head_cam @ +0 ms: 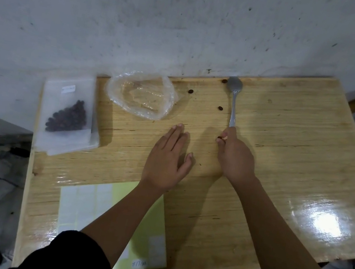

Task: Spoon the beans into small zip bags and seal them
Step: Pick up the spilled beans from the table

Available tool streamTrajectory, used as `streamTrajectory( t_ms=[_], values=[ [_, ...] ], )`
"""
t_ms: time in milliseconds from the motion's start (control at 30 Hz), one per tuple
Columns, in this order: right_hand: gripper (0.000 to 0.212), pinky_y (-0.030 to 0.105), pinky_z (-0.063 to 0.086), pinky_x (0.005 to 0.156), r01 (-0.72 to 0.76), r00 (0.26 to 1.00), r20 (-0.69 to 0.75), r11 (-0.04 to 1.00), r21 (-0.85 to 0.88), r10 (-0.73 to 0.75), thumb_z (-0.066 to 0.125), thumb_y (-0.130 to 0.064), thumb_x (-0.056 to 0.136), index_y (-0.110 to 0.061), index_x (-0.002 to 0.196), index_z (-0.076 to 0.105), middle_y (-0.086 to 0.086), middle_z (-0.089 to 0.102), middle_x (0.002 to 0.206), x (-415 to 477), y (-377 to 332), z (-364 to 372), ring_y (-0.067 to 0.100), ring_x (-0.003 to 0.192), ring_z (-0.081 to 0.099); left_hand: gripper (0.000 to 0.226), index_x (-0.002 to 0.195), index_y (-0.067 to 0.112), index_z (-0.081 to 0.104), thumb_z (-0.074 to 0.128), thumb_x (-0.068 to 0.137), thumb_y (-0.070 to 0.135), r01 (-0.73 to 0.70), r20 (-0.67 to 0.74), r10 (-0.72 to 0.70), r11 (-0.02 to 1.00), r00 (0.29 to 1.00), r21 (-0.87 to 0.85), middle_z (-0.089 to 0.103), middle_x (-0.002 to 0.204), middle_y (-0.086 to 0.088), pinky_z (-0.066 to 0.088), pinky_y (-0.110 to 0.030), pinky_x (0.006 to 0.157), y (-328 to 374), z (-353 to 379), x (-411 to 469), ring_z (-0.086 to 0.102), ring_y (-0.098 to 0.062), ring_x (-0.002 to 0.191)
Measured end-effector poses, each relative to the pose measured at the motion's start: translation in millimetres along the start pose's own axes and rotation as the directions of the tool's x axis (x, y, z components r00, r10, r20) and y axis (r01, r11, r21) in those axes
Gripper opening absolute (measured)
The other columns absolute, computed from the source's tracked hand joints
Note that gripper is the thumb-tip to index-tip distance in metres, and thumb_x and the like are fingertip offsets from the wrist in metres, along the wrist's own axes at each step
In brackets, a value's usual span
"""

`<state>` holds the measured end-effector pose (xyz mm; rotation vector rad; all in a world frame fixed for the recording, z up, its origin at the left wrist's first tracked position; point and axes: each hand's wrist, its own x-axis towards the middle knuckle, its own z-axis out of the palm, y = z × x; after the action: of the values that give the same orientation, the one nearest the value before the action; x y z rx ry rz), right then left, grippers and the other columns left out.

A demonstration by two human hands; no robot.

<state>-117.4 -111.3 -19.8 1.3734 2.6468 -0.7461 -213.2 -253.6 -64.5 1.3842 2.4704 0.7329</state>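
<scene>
1. We see a left hand lying flat, palm down, on the table. Its fingers are straight and together, the thumb is spread out to the right, and it holds nothing.
2. The right hand sits just right of it, the two hands apart. Its fingers are curled, with the tips clamped on one dark bean.
3. The spoon lies on the table with its bowl up near the wall. Its handle end meets the top of the right hand, and we cannot tell if it is gripped.
4. Three loose beans lie on the table left of the spoon, one of them just beside the bowl.
5. A zip bag lies at the table's far-left edge on a pile of more bags, overhanging the edge. It has a white label, and a heap of beans sits inside it.
6. A crumpled clear bag lies between the zip bag and the spoon, beyond the left hand. It looks nearly empty.
7. A yellow label sheet with white stickers lies at the near edge, partly under the left forearm.
</scene>
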Motion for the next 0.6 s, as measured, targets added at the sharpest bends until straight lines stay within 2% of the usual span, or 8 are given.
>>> streamTrajectory(
  t_ms=[167,267,300,333,400,467,533,600],
  values=[
    [0.02,0.03,0.036,0.057,0.019,1.0,0.006,1.0,0.007,-0.019,0.037,-0.024,0.099,-0.008,0.105,0.046,0.002,0.054,0.073,3,-3,0,0.02,0.065,0.054,0.054,0.137,0.01,0.044,0.039,0.092,0.039,-0.006,-0.002,0.006,1.0,1.0,0.0,0.033,0.151,-0.008,0.022,-0.033,0.114,-1,0,0,0.023,-0.019,0.142],
    [0.017,0.025,0.037,0.052,-0.049,0.999,0.031,0.935,0.35,0.041,0.039,-0.02,0.098,-0.009,0.096,0.051,-0.002,0.051,0.067,0,-5,-2,0.011,0.057,0.048,0.053,0.138,0.012,0.043,0.04,0.093,0.039,0.001,0.009,-0.001,1.0,1.0,-0.006,0.031,0.152,-0.007,0.022,-0.034,0.114,-1,1,0,0.021,-0.018,0.143],
    [0.016,0.022,0.036,0.05,-0.122,0.992,0.071,0.851,0.51,0.1,0.039,-0.019,0.097,-0.011,0.091,0.051,-0.004,0.049,0.064,-2,-5,-2,0.009,0.054,0.045,0.052,0.138,0.012,0.042,0.04,0.093,0.039,0.004,0.015,-0.004,1.0,1.0,-0.009,0.03,0.153,-0.006,0.023,-0.035,0.114,-1,1,1,0.02,-0.018,0.143],
    [0.018,0.019,0.035,0.046,-0.214,0.977,0.143,0.709,0.672,0.159,0.039,-0.018,0.096,-0.013,0.083,0.05,-0.006,0.046,0.059,-4,-5,-2,0.007,0.05,0.041,0.052,0.138,0.013,0.042,0.04,0.093,0.039,0.006,0.019,-0.006,1.0,1.0,-0.01,0.029,0.153,-0.006,0.023,-0.036,0.114,-1,1,1,0.019,-0.018,0.143],
    [0.025,0.016,0.025,0.033,-0.37,0.927,0.33,0.286,0.884,0.178,0.035,-0.016,0.095,-0.015,0.071,0.043,-0.009,0.037,0.043,-9,-3,-3,0.004,0.036,0.031,0.052,0.139,0.014,0.041,0.039,0.093,0.04,0.01,0.021,-0.01,1.0,1.0,-0.002,0.028,0.153,-0.005,0.023,-0.036,0.114,-1,1,1,0.018,-0.017,0.143],
    [0.027,0.013,0.018,0.029,-0.39,0.914,0.394,-0.062,0.919,0.096,0.028,-0.014,0.093,-0.014,0.069,0.042,-0.008,0.031,0.039,-15,0,-1,0.003,0.031,0.024,0.053,0.14,0.014,0.04,0.04,0.093,0.04,0.013,0.021,-0.013,1.0,1.0,0.004,0.027,0.154,-0.004,0.021,-0.034,0.114,-1,2,0,0.017,-0.016,0.144],
    [0.027,0.013,0.018,0.03,-0.361,0.925,0.378,-0.216,0.907,0.041,0.025,-0.012,0.09,-0.013,0.069,0.042,-0.006,0.032,0.042,-21,3,1,0.004,0.033,0.024,0.053,0.139,0.014,0.041,0.041,0.093,0.04,0.015,0.018,-0.015,1.0,1.0,-0.002,0.027,0.154,-0.003,0.022,-0.034,0.114,-1,3,0,0.017,-0.016,0.144],
    [0.027,0.014,0.019,0.032,-0.346,0.931,0.365,-0.258,0.902,0.028,0.025,-0.013,0.088,-0.013,0.069,0.044,-0.004,0.035,0.045,-23,5,3,0.006,0.036,0.025,0.053,0.139,0.014,0.041,0.042,0.093,0.04,0.014,0.013,-0.014,1.0,1.0,-0.009,0.028,0.154,-0.003,0.024,-0.035,0.113,-2,4,0,0.018,-0.016,0.143]
  ],
)
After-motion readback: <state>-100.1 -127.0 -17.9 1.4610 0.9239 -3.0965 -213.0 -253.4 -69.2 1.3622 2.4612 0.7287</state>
